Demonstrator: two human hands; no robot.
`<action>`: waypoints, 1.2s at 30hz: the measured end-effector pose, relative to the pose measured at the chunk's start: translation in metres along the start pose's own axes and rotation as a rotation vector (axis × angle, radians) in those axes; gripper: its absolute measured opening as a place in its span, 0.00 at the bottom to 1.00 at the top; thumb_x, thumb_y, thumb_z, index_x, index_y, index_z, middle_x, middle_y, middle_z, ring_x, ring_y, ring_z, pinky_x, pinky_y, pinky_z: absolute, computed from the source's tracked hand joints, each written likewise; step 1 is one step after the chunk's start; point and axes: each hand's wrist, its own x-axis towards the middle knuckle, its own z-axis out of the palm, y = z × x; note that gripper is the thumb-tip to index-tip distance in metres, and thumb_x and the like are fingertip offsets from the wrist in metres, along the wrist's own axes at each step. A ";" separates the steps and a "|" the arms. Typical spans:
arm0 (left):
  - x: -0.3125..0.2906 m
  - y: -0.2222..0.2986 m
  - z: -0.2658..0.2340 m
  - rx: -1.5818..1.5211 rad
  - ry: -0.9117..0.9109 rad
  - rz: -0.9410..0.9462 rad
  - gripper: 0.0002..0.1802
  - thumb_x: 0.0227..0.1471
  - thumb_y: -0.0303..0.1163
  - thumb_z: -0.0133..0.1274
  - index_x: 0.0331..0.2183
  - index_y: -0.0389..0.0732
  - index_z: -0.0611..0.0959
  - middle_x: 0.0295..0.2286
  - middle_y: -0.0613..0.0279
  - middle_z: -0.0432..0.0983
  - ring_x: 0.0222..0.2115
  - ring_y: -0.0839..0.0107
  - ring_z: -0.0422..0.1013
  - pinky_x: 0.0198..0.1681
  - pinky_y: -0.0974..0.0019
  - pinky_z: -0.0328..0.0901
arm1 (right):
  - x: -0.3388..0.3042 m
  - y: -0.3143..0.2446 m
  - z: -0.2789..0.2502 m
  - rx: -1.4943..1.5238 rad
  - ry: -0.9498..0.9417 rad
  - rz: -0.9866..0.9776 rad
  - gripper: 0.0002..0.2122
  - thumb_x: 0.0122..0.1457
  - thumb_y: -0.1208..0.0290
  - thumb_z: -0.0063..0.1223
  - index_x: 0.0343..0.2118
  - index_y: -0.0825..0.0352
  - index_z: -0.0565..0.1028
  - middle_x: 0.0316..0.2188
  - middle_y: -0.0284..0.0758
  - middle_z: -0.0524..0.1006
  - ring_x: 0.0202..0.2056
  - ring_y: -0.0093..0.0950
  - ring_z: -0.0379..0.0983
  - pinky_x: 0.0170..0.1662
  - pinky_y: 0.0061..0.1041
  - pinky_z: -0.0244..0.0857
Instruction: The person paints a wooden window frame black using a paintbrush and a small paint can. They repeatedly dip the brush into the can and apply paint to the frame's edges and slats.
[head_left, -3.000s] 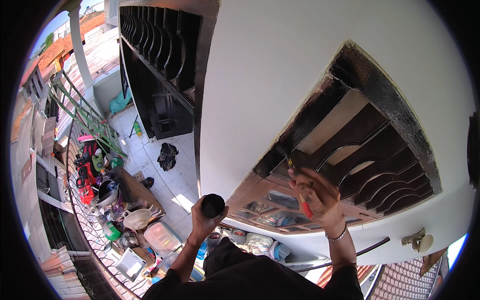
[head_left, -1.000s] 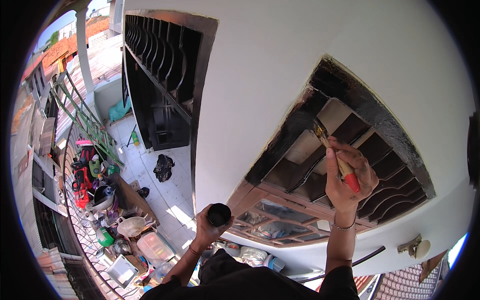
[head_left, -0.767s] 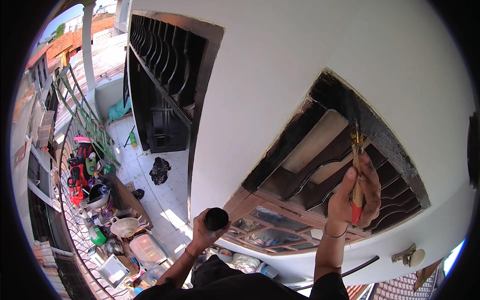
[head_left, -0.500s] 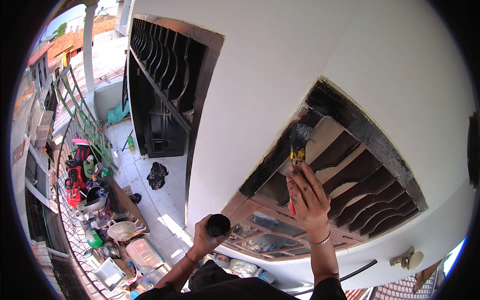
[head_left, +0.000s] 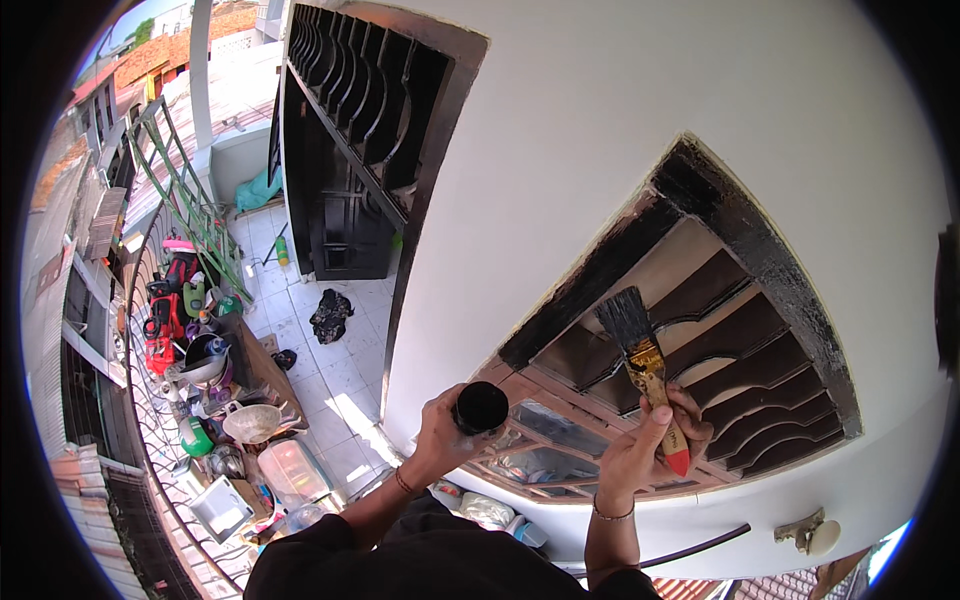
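Observation:
My right hand (head_left: pixel 655 440) grips the wooden handle of a paintbrush (head_left: pixel 645 352), its black-coated bristles tilted up and left, apart from the wood. Behind it stands a window frame (head_left: pixel 590 277) with wavy slats; its left and upper right sides carry dark, glossy black paint, while the lower part is brown. My left hand (head_left: pixel 445 432) is wrapped round a small cup (head_left: pixel 481 407), whose dark opening faces up. The cup is below and left of the brush. Paint smudges mark the fingers of my right hand.
White wall (head_left: pixel 560 130) surrounds the window. On the left, a dark door (head_left: pixel 345 235) opens onto white tiles (head_left: pixel 300 300), where a black plastic bag (head_left: pixel 331 315) lies. Household clutter and a white basin (head_left: pixel 252 422) line the curved railing (head_left: pixel 150 480). A green metal frame (head_left: pixel 180 185) leans there.
My right hand has drawn the paintbrush off the upper left of the frame, down and right, and turned it over. The cup in my left hand has shifted slightly right and up.

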 end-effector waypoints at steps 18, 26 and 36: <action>0.013 0.034 0.055 0.040 -0.142 0.157 0.28 0.31 0.27 0.75 0.39 0.37 0.85 0.36 0.56 0.82 0.36 0.61 0.80 0.40 0.65 0.73 | -0.029 -0.032 -0.097 -0.331 -0.247 0.282 0.12 0.57 0.71 0.66 0.29 0.66 0.70 0.28 0.43 0.83 0.28 0.28 0.81 0.35 0.25 0.75; 0.010 0.027 0.080 -0.029 -0.285 0.226 0.26 0.33 0.27 0.73 0.40 0.36 0.84 0.38 0.54 0.80 0.37 0.54 0.79 0.41 0.61 0.72 | 0.000 -0.033 -0.104 -0.177 -0.043 0.565 0.16 0.59 0.70 0.65 0.35 0.70 0.65 0.29 0.42 0.78 0.29 0.31 0.82 0.22 0.24 0.80; -0.002 0.021 0.106 -0.008 -0.331 0.258 0.27 0.30 0.24 0.73 0.39 0.37 0.84 0.38 0.54 0.81 0.38 0.56 0.80 0.41 0.61 0.73 | 0.016 -0.037 -0.135 -0.389 -0.052 0.591 0.15 0.58 0.75 0.65 0.38 0.70 0.67 0.25 0.40 0.79 0.22 0.25 0.79 0.24 0.19 0.77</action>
